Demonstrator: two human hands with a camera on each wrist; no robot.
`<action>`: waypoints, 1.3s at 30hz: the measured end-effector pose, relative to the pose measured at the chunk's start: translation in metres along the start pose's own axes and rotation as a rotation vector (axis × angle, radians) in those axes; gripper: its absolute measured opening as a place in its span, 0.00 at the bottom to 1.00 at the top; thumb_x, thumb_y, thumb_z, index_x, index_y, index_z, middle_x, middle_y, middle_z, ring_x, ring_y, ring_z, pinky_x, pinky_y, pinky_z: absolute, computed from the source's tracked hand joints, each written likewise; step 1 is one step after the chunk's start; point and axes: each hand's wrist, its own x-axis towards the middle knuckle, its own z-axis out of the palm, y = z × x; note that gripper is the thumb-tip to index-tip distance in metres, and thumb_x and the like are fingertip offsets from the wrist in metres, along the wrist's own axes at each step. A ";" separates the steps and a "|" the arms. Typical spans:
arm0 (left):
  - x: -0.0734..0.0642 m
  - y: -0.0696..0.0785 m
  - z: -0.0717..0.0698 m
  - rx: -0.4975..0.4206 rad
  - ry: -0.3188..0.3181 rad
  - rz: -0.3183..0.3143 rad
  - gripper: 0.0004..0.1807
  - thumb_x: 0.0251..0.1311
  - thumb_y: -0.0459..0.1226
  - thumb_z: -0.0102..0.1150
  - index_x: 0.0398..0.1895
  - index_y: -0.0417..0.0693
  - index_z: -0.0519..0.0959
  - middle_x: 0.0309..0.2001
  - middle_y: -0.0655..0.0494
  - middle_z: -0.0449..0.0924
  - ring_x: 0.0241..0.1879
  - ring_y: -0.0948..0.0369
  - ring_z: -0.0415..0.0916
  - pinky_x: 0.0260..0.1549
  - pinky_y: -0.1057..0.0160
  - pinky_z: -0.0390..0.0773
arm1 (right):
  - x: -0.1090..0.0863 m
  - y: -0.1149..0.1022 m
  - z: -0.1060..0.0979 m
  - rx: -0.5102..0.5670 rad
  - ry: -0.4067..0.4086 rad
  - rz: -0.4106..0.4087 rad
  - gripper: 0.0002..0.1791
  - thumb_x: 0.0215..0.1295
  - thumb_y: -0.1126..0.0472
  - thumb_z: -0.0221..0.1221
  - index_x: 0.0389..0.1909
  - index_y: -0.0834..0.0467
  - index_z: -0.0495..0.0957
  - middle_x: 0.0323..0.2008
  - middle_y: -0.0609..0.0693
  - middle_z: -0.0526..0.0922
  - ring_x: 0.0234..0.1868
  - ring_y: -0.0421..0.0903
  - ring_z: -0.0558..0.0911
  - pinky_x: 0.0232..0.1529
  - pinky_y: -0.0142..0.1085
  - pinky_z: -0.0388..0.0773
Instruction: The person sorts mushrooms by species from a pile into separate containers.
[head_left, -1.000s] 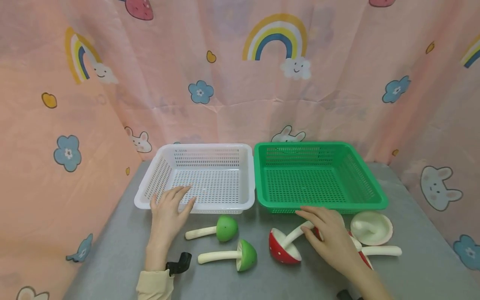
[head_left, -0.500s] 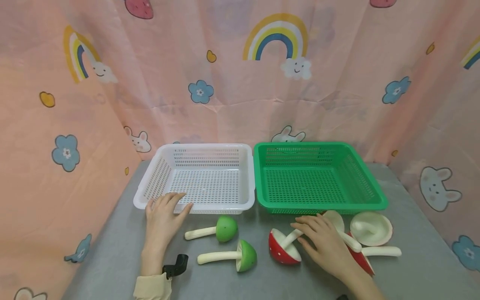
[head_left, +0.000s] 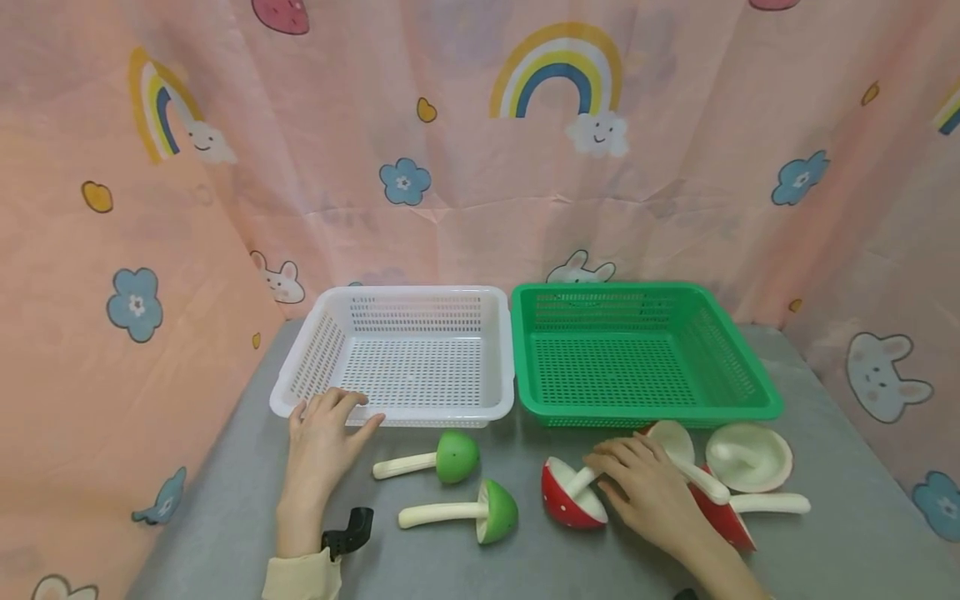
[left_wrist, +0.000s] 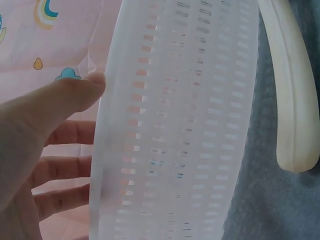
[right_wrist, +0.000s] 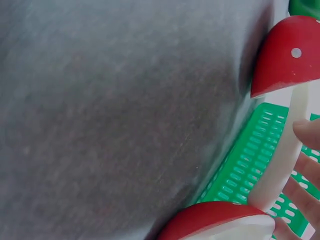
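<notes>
Bare and loosely spread, the left hand (head_left: 318, 458) reaches from a beige sleeve (head_left: 302, 577) to the near left part of a white plastic basket (head_left: 442, 414) with slotted walls. Its fingers bend over the rim, thumb well apart from them; whether they press on it, I cannot tell.

Just in front of that basket lie two toy mushrooms with rounded green caps and pale stems — an upper one (head_left: 450, 457) and a lower one (head_left: 487, 510), both stems pointing left. Next comes a white-spotted red toy mushroom (head_left: 573, 497), cap tilted on the grey tabletop (head_left: 420, 575), pale stem slanting up to the right. The right hand (head_left: 645, 496) holds that stem narrowly, thumb on one side and fingers on the other.

Behind it stands a green plastic basket (head_left: 652, 412), side by side with the white one. Right of the hand, three more mushrooms crowd together: one red-capped near the green rim (head_left: 705, 482), its stem crossing a second red cap (head_left: 723, 518), and a third lying pale underside up (head_left: 750, 458). A pink curtain (head_left: 480, 233) with rainbows and rabbits hangs behind.
</notes>
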 end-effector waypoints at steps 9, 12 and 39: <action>-0.001 0.002 0.000 -0.013 0.001 0.001 0.15 0.53 0.47 0.68 0.39 0.47 0.82 0.41 0.50 0.79 0.47 0.49 0.72 0.62 0.34 0.56 | 0.004 -0.001 0.008 -0.014 -0.020 -0.043 0.19 0.41 0.67 0.72 0.37 0.51 0.82 0.39 0.45 0.83 0.44 0.47 0.80 0.50 0.46 0.77; -0.001 0.002 0.000 -0.023 -0.002 -0.002 0.16 0.53 0.47 0.68 0.39 0.47 0.81 0.41 0.50 0.79 0.47 0.49 0.71 0.62 0.34 0.55 | 0.003 -0.001 0.010 -0.019 -0.019 -0.050 0.18 0.41 0.66 0.72 0.36 0.51 0.82 0.38 0.44 0.83 0.43 0.46 0.80 0.47 0.43 0.78; -0.001 0.005 0.000 -0.054 -0.017 -0.028 0.16 0.54 0.45 0.68 0.40 0.44 0.81 0.41 0.48 0.78 0.47 0.47 0.69 0.64 0.32 0.52 | 0.024 -0.015 -0.015 0.043 0.075 -0.107 0.21 0.38 0.69 0.73 0.38 0.53 0.83 0.38 0.44 0.83 0.44 0.45 0.79 0.46 0.44 0.76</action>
